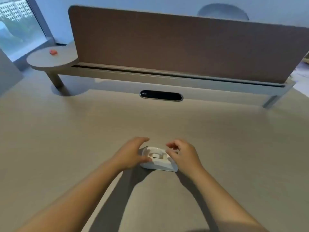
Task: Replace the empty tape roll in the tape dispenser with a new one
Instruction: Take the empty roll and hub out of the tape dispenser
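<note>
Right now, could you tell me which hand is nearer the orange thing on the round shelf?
Left. The left hand holds the dispenser's left end; the right hand, at its right end, is farther from the orange thing.

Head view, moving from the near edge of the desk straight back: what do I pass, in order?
Left hand and right hand on either side of the white tape dispenser → black oval cable slot → raised grey shelf → brown divider panel.

An orange object lies on a round shelf beside the divider.
</note>
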A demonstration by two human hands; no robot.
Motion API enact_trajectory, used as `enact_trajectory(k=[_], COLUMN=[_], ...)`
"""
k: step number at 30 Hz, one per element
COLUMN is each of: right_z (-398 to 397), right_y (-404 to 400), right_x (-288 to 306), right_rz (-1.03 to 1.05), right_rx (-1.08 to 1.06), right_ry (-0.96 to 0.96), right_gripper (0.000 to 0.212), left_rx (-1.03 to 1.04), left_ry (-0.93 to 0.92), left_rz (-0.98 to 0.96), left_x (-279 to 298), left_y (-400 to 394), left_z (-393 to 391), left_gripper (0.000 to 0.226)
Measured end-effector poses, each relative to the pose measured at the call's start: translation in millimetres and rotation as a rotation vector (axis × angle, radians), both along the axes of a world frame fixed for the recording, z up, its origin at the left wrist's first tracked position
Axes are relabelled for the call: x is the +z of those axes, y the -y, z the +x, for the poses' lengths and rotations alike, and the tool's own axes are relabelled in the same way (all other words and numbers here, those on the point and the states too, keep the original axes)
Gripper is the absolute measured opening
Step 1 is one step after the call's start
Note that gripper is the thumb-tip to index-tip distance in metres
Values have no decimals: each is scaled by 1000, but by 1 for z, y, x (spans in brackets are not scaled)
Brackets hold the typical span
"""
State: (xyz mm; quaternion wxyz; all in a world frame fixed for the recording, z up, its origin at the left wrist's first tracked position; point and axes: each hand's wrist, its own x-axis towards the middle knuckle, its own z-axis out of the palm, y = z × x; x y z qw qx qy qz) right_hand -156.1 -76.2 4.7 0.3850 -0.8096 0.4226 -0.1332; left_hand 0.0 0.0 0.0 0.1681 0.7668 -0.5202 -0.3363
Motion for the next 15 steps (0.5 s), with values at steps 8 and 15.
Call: enact_trajectory(k=[8, 15], right_z=[18, 24], right_y=[-5, -4], right_x=[-29, -27], right_rz=[-193, -259], right_rx=[86, 224], right_ry=[-126, -198], right_gripper=[16, 10], left_rx=[44, 71], left_ry=[-60, -83], left_rz=[-47, -73], left_x=[-27, -30], left_y=[-5, -5], left_z=[1, 3], left_gripper=[64, 58])
